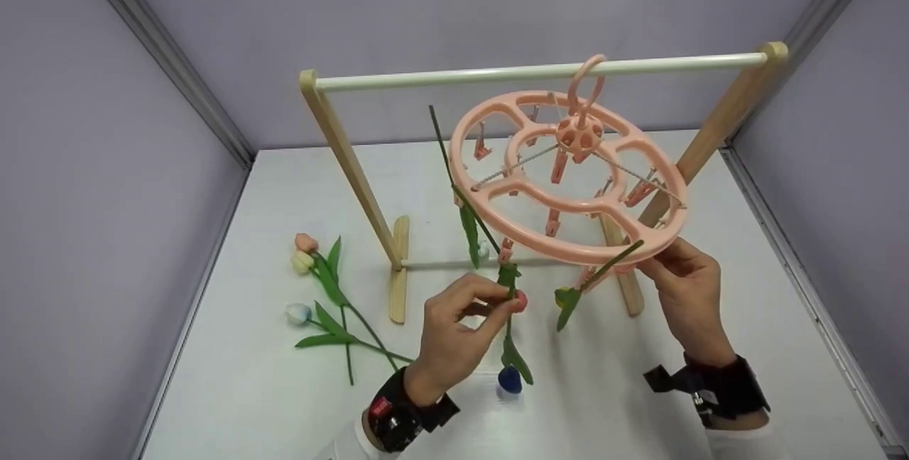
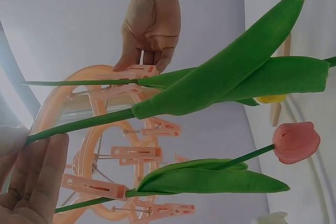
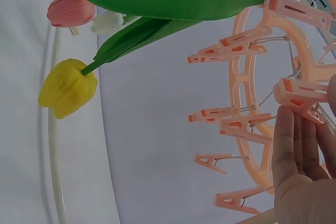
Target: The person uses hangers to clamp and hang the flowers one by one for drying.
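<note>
I'm seeing a salmon-pink round clip hanger [image 1: 568, 183] on a white rail [image 1: 540, 71] with pale wooden legs [image 1: 351, 169]. Green stems carry a pink tulip [image 2: 296, 142], a yellow tulip [image 3: 67, 87] and a blue tulip [image 1: 509, 379]. Black wrist straps [image 1: 717, 387].

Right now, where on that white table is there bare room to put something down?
Bare table shows right of the right hand, toward the wall rail, and at the back left of the wooden rack. It is crowded at front left, where loose tulips lie, and under the pink peg hanger.
</note>
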